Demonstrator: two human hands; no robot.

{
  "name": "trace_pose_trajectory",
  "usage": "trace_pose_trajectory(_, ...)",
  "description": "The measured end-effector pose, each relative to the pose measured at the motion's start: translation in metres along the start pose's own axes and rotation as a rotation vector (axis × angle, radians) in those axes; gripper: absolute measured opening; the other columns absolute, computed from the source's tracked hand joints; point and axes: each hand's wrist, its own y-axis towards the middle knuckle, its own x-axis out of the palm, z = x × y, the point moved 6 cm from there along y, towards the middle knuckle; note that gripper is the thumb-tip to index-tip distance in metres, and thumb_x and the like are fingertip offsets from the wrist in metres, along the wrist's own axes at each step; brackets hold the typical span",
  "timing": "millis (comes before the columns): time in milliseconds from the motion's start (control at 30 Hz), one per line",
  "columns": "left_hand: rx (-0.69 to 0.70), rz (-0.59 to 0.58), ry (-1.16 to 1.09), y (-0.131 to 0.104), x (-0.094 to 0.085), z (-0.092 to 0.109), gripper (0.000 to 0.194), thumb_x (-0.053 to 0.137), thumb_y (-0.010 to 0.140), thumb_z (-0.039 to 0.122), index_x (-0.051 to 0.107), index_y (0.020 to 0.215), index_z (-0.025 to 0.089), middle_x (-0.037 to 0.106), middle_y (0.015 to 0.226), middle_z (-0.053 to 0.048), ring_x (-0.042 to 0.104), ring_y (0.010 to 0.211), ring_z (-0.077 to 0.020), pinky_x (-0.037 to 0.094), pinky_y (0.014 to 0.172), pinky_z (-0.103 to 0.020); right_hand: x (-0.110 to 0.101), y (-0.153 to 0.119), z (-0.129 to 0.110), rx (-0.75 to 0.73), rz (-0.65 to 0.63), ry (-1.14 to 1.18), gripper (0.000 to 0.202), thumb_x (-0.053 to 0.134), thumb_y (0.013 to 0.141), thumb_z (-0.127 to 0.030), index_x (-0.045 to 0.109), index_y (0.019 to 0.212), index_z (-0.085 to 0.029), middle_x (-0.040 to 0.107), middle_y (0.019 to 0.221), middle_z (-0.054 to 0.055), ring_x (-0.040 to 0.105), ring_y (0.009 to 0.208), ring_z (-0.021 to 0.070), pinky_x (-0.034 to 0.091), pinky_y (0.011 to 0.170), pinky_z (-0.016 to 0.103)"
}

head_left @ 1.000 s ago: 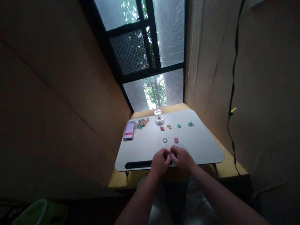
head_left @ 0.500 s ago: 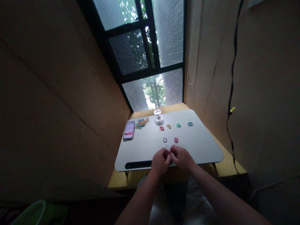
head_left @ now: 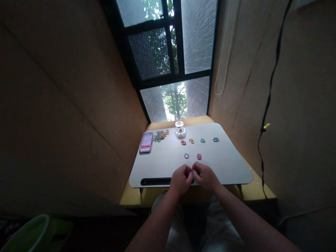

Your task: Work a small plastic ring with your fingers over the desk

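Observation:
My left hand (head_left: 181,179) and my right hand (head_left: 206,175) meet over the front edge of the white lap table (head_left: 162,162), fingertips pinched together on something too small to make out. Just beyond them lie a purple ring (head_left: 186,155) and a pink ring bundle (head_left: 199,156). Farther back, a row holds red rings (head_left: 183,142), yellow rings (head_left: 191,141), green rings (head_left: 202,140) and blue rings (head_left: 215,139). A pile of mixed coloured rings (head_left: 161,135) sits at the back left, beside a clear round container (head_left: 180,132).
A phone (head_left: 146,142) lies at the table's left edge. Along the front edge runs a black slot (head_left: 155,181), partly behind my left hand. A window (head_left: 174,99) stands behind, a black cable (head_left: 270,87) hangs at right, and a green basket (head_left: 28,234) is at lower left.
The camera view has shifted slightly, so the window and cable appear farther right. Both hands stay together in nearly the same pose, and the rings keep their layout.

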Motion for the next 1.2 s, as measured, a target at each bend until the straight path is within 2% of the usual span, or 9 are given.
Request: trace_pose_trajectory(1200, 0.021, -0.003, 0.024, 0.0016, 0.0017, 0.0024, 0.009, 0.054, 0.084, 0.025, 0.058, 0.079, 0.019, 0.060, 0.070, 0.002, 0.052, 0.064, -0.0123, 0.038, 0.063, -0.024, -0.0019, 0.0011, 0.0001, 0.003, 0.014, 0.015, 0.006, 0.050, 0.079, -0.017, 0.052, 0.074, -0.021, 0.055, 0.066, -0.002, 0.050, 0.062, 0.0136, 0.034, 0.061, 0.024)
